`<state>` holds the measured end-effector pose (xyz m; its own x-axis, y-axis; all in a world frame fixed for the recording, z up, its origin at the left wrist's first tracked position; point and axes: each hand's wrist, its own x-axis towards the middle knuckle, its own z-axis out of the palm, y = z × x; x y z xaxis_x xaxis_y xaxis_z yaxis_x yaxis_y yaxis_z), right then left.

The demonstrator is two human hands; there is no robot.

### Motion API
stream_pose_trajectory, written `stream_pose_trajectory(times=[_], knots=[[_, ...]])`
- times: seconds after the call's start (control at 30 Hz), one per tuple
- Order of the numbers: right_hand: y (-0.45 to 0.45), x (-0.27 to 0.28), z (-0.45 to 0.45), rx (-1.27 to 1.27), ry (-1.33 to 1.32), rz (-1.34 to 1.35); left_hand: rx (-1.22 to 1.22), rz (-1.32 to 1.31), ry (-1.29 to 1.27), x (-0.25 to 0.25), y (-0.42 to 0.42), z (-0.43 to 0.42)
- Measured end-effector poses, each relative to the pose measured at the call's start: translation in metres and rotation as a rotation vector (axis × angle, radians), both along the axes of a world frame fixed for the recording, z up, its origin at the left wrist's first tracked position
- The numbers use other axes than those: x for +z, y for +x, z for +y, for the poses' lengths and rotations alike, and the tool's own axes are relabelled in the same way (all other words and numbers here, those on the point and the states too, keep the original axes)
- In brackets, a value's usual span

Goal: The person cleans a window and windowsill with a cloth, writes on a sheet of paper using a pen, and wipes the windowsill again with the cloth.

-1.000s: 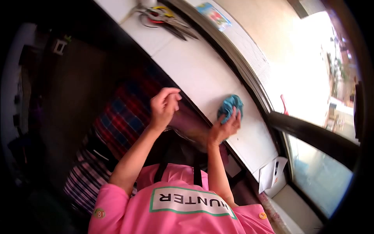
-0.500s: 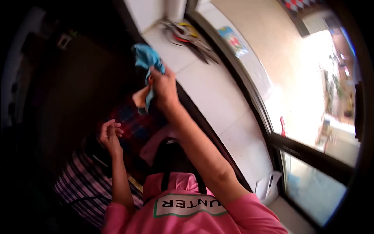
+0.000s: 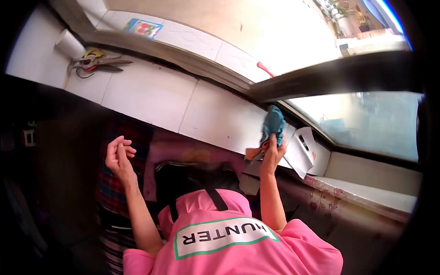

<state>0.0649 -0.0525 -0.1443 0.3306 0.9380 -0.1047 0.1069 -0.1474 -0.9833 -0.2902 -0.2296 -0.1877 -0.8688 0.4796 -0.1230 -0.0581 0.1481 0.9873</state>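
Observation:
My right hand [image 3: 273, 156] is closed around a crumpled blue cloth [image 3: 274, 121], above the right end of the white tiled sill [image 3: 151, 94]. A tan-orange piece [image 3: 255, 152] sticks out on the left side of the grip; its kind is unclear. My left hand [image 3: 121, 158] is held up on the left, below the sill, with its fingers loosely bent and partly apart. It holds nothing and hovers in front of dark, plaid fabric [image 3: 112, 178].
Shears with red and yellow handles [image 3: 98, 63] lie at the sill's left end beside a white cylinder [image 3: 69, 44]. White papers with a dark-marked object [image 3: 300, 151] sit at the right. A window frame [image 3: 183, 57] runs behind, and a flower-patterned cover [image 3: 330, 195] lies lower right.
The view has turned toward the right. My right hand has moved with the blue cloth along the sill to its right end, near the papers. My left hand stays raised and empty.

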Motion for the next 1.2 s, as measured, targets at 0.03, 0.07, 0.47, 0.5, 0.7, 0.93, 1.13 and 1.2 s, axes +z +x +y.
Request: stream_pose_trajectory(times=[0.03, 0.07, 0.47, 0.5, 0.7, 0.93, 1.13, 1.2], knots=[[0.028, -0.008, 0.004, -0.035, -0.059, -0.09, -0.02, 0.003, 0.007, 0.0, 0.006, 0.006], [0.063, -0.038, 0.014, -0.026, 0.109, -0.524, -0.046, -0.006, 0.007, 0.0, 0.014, 0.01], [-0.093, -0.126, 0.038, 0.296, 0.308, -1.122, -0.191, 0.078, -0.115, 0.003, 0.03, 0.008], [-0.119, -0.122, 0.036, 0.351, 0.346, -1.104, -0.189, 0.09, -0.13, 0.002, 0.024, 0.005], [-0.233, -0.123, 0.033, 0.487, 0.496, -0.987, -0.113, 0.276, -0.12, -0.001, -0.054, 0.01], [-0.303, -0.118, 0.037, 0.614, 0.545, -0.892, -0.078, 0.877, -0.267, -0.017, -0.176, 0.114], [-0.303, -0.114, 0.041, 0.633, 0.581, -0.884, -0.1, 0.861, -0.401, -0.07, -0.219, 0.172], [-0.301, -0.108, 0.038, 0.658, 0.577, -0.871, -0.09, 0.779, -0.32, -0.073, -0.228, 0.178]])
